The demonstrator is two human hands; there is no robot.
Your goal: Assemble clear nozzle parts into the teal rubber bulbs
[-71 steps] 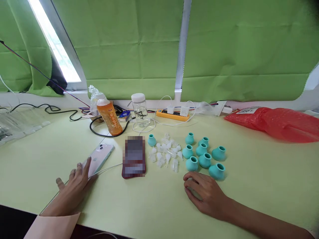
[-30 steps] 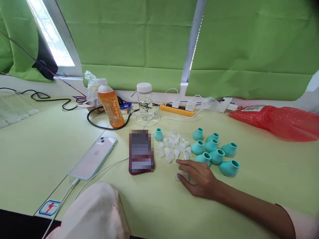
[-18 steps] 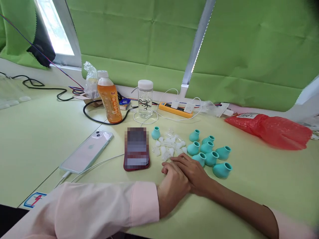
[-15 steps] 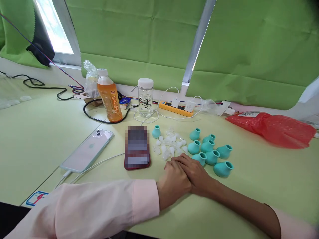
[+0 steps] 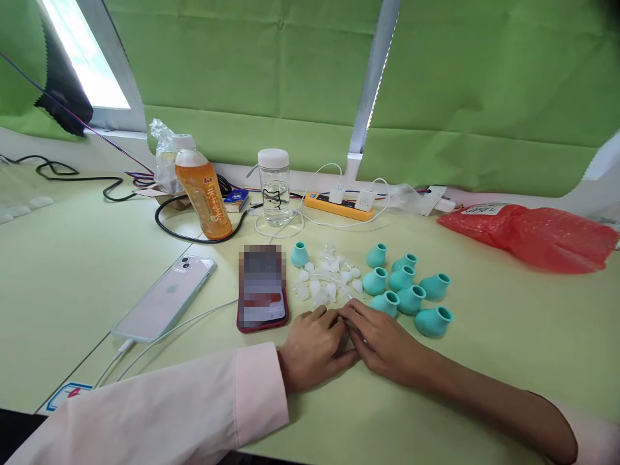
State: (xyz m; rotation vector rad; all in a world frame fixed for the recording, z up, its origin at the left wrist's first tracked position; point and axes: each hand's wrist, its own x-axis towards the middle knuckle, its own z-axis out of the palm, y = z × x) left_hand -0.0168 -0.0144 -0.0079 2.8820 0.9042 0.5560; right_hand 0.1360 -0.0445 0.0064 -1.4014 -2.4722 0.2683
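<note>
My left hand [image 5: 312, 345] and my right hand [image 5: 382, 342] rest together on the pale green table [image 5: 508, 342], fingertips meeting just in front of a heap of small clear plastic pieces [image 5: 327, 279]. Both have fingers curled; whatever they pinch between them is hidden. Several teal rubber cups [image 5: 409, 290] stand right behind my right hand, and one more teal cup [image 5: 299, 254] stands apart at the left of the heap. A dark red phone [image 5: 262, 288] lies just left of my left hand.
A white phone [image 5: 165, 298] lies on its cable at the left. An orange drink bottle [image 5: 199, 188], a clear jar [image 5: 274, 187], a yellow power strip [image 5: 339, 205] and cables line the back. A red plastic bag [image 5: 533, 236] lies at the right.
My left hand left the white phone and swung across to join my right hand. My right hand slid left toward the clear pieces; the two now meet fingertip to fingertip.
</note>
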